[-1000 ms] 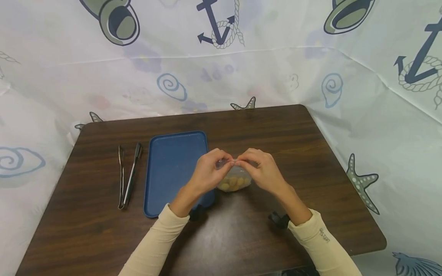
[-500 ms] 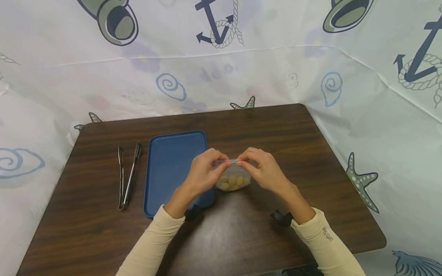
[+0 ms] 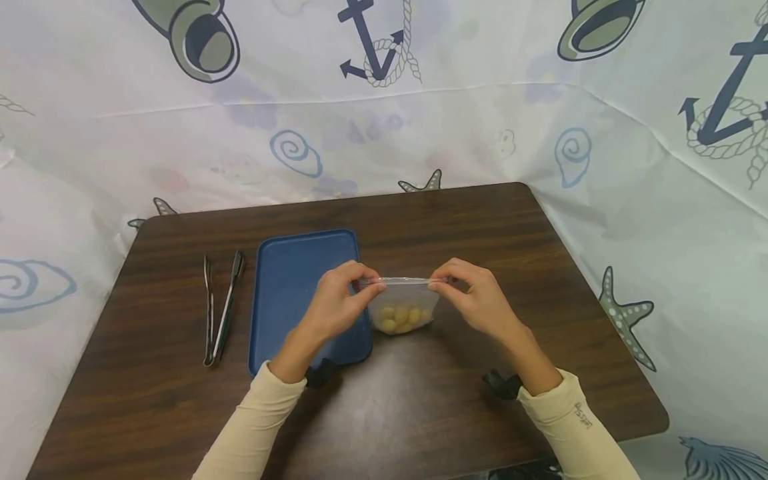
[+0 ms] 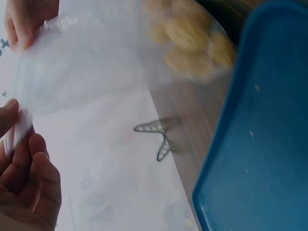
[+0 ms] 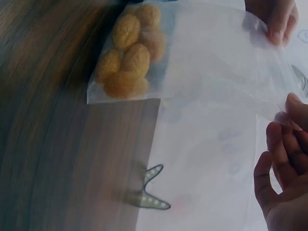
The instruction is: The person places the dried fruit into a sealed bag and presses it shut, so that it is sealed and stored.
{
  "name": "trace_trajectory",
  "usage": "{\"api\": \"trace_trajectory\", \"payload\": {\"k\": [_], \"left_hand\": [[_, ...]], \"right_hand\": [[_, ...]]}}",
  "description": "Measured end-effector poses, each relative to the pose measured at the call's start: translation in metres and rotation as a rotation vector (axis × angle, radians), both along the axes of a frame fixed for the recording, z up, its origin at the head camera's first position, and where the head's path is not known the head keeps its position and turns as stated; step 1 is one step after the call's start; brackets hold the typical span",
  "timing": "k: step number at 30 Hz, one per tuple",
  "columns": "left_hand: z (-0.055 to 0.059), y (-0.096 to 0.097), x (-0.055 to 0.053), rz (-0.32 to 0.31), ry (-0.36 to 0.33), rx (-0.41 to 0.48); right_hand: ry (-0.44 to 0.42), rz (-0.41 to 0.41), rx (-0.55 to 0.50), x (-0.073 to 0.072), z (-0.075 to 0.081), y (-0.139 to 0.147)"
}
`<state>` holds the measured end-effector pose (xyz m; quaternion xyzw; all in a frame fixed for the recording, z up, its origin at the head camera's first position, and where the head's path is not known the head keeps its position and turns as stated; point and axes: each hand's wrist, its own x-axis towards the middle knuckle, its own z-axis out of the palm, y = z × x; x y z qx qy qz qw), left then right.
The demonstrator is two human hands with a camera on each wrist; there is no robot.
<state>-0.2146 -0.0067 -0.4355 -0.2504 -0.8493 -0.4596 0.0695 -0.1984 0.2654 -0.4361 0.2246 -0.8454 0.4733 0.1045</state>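
Note:
A clear zip bag [image 3: 405,293] hangs between my two hands, its top edge drawn straight across. In its bottom lie several tan, wrinkled, oval walnuts [image 5: 126,32]. My left hand [image 3: 337,298] pinches the left end of the zip edge between thumb and fingers. At the right end, my right hand [image 3: 479,300] grips the same edge in a like pinch. Part of the zip strip shows between the thumb and fingers of the left hand [image 4: 29,168] in the left wrist view. The bag's lower part is close over the table, beside the tray.
A blue tray [image 3: 294,287] lies on the dark wooden table [image 3: 510,233], left of the bag, with the left forearm over its near corner. Metal tongs [image 3: 225,320] rest spread apart farther left. A white curtain [image 3: 480,133] with sea prints hangs behind the table.
My hands have slid apart along the bag's top edge, left hand leftward and right hand rightward. More of the zip strip and the bag now shows between them.

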Motion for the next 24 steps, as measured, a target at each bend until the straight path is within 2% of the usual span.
{"api": "trace_trajectory", "payload": {"k": [4,9,16,21,24], "left_hand": [[0.0,-0.006,0.001,0.022,-0.02,0.016],[-0.001,-0.009,-0.001,0.023,0.005,0.041],[-0.001,-0.012,0.0,0.026,0.028,0.032],[0.002,-0.016,0.006,0.048,-0.017,0.013],[0.007,-0.018,0.01,0.044,-0.071,-0.005]], "right_hand": [[-0.009,-0.002,-0.044,0.0,-0.001,0.002],[-0.039,-0.034,-0.086,0.0,-0.003,0.004],[-0.057,-0.09,-0.105,0.004,-0.002,0.005],[-0.087,-0.105,-0.08,0.011,0.0,0.006],[-0.115,-0.104,-0.074,0.018,0.004,0.007]]}}
